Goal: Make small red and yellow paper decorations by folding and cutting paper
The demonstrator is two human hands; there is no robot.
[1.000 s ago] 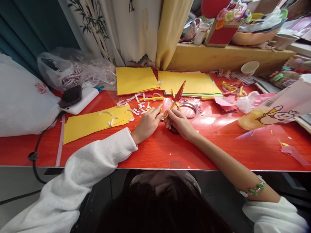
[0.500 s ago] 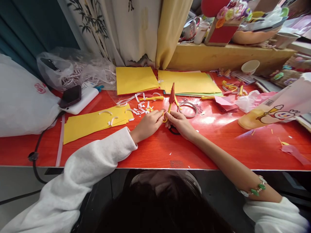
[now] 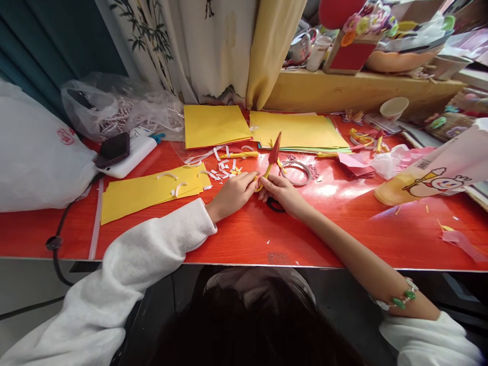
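At frame centre, the right hand (image 3: 284,194) pinches a pointed red-and-yellow paper piece (image 3: 274,152), seemingly part-formed, the left hand's (image 3: 235,192) grip cannot be told, and flat yellow paper rectangles (image 3: 137,195), centre-left, appear unworked.

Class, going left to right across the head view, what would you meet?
White plastic bag, black rectangular phone, left hand, right hand holding a pointed red piece with a yellow stem, pink paper sheets, translucent plastic cup with a cartoon print.
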